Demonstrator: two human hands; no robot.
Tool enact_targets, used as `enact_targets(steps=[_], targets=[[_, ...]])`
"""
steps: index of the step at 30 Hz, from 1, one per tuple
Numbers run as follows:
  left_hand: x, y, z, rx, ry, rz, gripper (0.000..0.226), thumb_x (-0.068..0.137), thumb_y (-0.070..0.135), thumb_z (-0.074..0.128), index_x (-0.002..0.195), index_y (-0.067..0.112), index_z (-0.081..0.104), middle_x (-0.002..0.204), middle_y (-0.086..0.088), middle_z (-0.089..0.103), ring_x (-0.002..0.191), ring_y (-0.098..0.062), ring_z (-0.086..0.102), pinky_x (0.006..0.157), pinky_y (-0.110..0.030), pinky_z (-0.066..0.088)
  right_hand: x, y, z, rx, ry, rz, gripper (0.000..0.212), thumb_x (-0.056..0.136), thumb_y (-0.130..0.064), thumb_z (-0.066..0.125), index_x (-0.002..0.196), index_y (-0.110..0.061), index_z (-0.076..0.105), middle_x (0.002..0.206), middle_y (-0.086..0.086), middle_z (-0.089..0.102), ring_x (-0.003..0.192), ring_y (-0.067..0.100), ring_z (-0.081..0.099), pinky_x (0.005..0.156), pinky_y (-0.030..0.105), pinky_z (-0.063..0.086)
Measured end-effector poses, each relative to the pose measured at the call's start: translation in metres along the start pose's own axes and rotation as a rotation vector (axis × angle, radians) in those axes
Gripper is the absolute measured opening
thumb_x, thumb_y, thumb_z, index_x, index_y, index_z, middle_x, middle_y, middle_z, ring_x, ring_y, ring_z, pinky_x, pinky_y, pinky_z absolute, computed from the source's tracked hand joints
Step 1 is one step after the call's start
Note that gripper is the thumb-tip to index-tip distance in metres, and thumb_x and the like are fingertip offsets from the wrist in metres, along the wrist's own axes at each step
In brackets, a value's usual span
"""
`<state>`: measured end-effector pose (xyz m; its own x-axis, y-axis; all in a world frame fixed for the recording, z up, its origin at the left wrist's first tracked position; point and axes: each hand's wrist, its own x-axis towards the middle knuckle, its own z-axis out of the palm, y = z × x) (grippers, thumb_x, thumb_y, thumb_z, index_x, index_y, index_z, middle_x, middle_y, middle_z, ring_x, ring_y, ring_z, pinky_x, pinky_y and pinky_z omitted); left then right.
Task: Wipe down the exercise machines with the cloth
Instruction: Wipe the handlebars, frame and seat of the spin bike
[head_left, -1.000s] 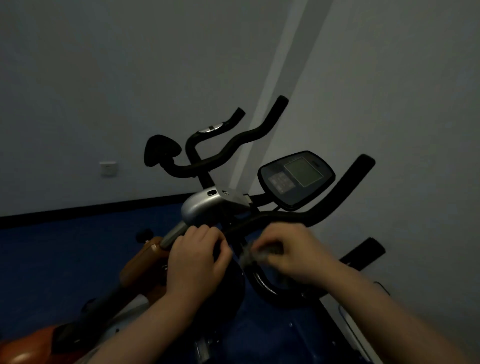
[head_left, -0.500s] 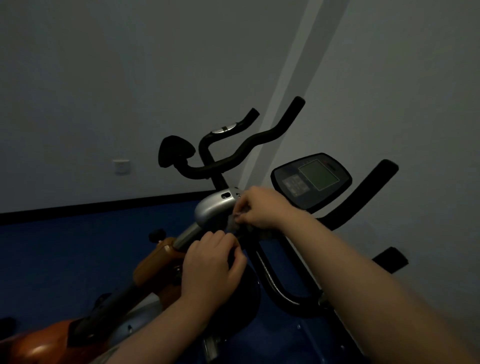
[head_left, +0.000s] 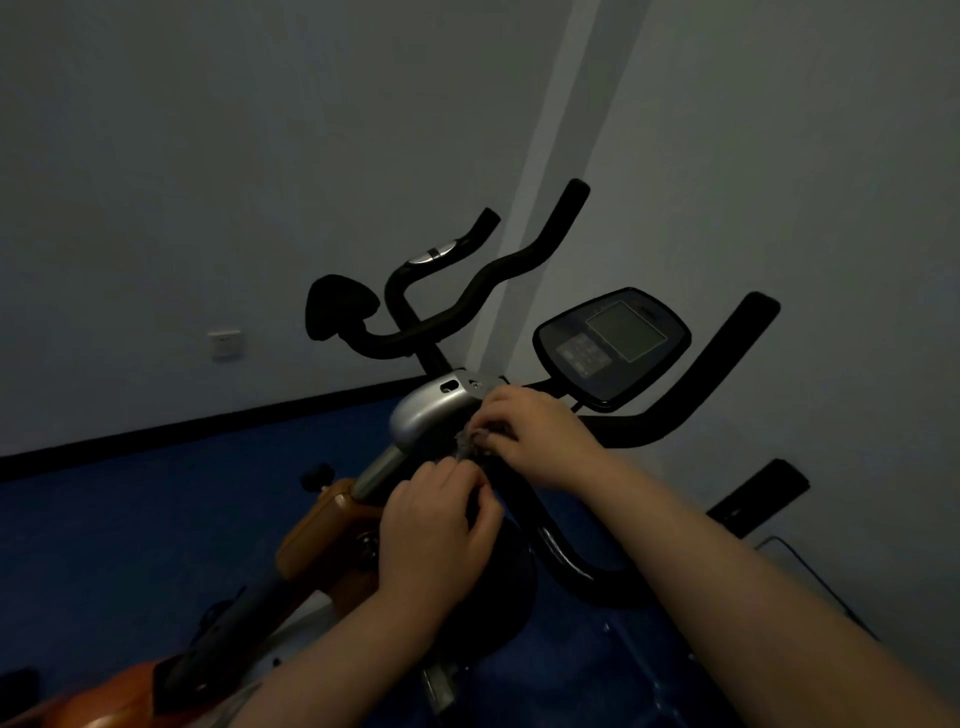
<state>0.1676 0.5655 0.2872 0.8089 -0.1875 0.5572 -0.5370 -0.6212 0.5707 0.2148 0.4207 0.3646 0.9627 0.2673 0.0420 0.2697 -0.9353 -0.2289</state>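
While the room lay dim, the right hand (head_left: 540, 434) sat at about three o'clock of the silver stem housing (head_left: 428, 415) of the exercise bike (head_left: 498, 519), its fingers curled inward and pinching a small grey cloth (head_left: 470, 441) against the housing's lower right edge. The cloth showed only as a crumpled tuft at the fingertips, touching the metal just where the black handlebar (head_left: 675, 410) crossed the stem. The left hand (head_left: 436, 530) rested at six o'clock of the housing, fingers bent over a dark rounded part of the bike below the stem; whether they truly gripped it or merely lay on it could not be told in the low light. Its fingertips came close to the cloth, just beneath it. At two o'clock of the right hand stood the tilted console (head_left: 613, 345) with its pale screen. An orange frame cover (head_left: 322, 530) sat at nine o'clock of the left hand, above the blue floor (head_left: 130, 519). A second black handlebar (head_left: 467, 296) rose at twelve o'clock, before the grey wall (head_left: 208, 156).
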Motion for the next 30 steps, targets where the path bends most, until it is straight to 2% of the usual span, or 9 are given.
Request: enact_targets(steps=[1,3,6,11,17,22,24,28,30], targets=[[-0.001,0.000,0.000,-0.007,-0.002,0.006,0.016,0.084,0.030,0.046,0.074,0.021,0.054,0.069,0.006,0.050,0.063,-0.013,0.048,0.053,-0.031,0.038,-0.009,0.004,-0.002,0.032,0.037,-0.044,0.018,0.092,-0.023,0.061,0.108,-0.024,0.069,0.110,-0.010,0.056,0.103,0.008,0.051,0.089,0.027,0.044],[-0.002,0.000,-0.002,-0.033,-0.002,0.012,0.016,0.086,0.029,0.046,0.075,0.021,0.054,0.070,0.007,0.050,0.064,-0.011,0.047,0.053,-0.030,0.039,-0.031,0.009,0.001,0.104,0.226,-0.059,0.016,0.091,-0.020,0.063,0.105,-0.021,0.070,0.106,-0.010,0.056,0.099,0.003,0.049,0.087,0.016,0.040],[-0.003,0.000,-0.004,-0.091,0.017,0.036,0.016,0.086,0.028,0.046,0.076,0.021,0.056,0.071,0.007,0.051,0.064,-0.010,0.047,0.054,-0.031,0.041,-0.058,0.005,0.016,0.277,0.412,0.061,0.016,0.089,-0.018,0.066,0.104,-0.021,0.072,0.103,-0.014,0.054,0.101,-0.002,0.048,0.086,0.005,0.035],[-0.007,-0.001,-0.005,-0.157,0.032,0.060,0.016,0.087,0.026,0.046,0.077,0.019,0.056,0.073,0.006,0.051,0.066,-0.010,0.046,0.055,-0.033,0.041,-0.072,-0.002,0.030,0.349,0.362,0.147,0.018,0.088,-0.018,0.068,0.105,-0.023,0.073,0.105,-0.014,0.054,0.102,0.002,0.051,0.087,0.008,0.038],[-0.007,-0.001,-0.005,-0.207,0.023,0.077,0.017,0.087,0.026,0.046,0.076,0.019,0.057,0.073,0.007,0.052,0.067,-0.010,0.046,0.057,-0.037,0.042,-0.122,0.004,0.012,0.195,0.096,0.268,0.011,0.088,-0.032,0.066,0.097,-0.033,0.072,0.100,-0.021,0.057,0.092,-0.002,0.054,0.076,0.009,0.037],[-0.007,-0.003,-0.005,-0.204,0.011,0.103,0.016,0.087,0.026,0.047,0.077,0.019,0.058,0.074,0.007,0.053,0.067,-0.010,0.048,0.057,-0.037,0.043,-0.102,-0.011,0.032,0.256,0.314,0.349,0.015,0.088,-0.032,0.065,0.100,-0.035,0.074,0.100,-0.020,0.062,0.087,-0.001,0.057,0.073,0.013,0.042],[-0.007,-0.003,-0.006,-0.209,0.003,0.109,0.015,0.087,0.026,0.047,0.077,0.020,0.057,0.075,0.008,0.052,0.068,-0.009,0.047,0.057,-0.037,0.043,-0.105,-0.015,0.037,0.236,0.338,0.335,0.021,0.092,-0.031,0.062,0.110,-0.035,0.072,0.108,-0.024,0.062,0.092,-0.004,0.057,0.077,0.010,0.041],[-0.006,-0.003,-0.007,-0.237,-0.015,0.129,0.016,0.086,0.026,0.047,0.077,0.019,0.057,0.075,0.007,0.052,0.067,-0.010,0.048,0.056,-0.037,0.043,-0.135,-0.018,0.026,0.230,0.205,0.338,0.028,0.098,-0.037,0.051,0.123,-0.039,0.063,0.124,-0.036,0.047,0.112,-0.013,0.046,0.091,0.001,0.032],[-0.006,-0.003,-0.008,-0.252,-0.018,0.124,0.017,0.086,0.027,0.046,0.077,0.019,0.057,0.075,0.007,0.053,0.067,-0.011,0.049,0.055,-0.037,0.043,-0.129,-0.023,0.023,0.279,0.183,0.363,0.031,0.100,-0.042,0.042,0.123,-0.039,0.064,0.129,-0.032,0.051,0.116,-0.009,0.048,0.097,0.011,0.038]])
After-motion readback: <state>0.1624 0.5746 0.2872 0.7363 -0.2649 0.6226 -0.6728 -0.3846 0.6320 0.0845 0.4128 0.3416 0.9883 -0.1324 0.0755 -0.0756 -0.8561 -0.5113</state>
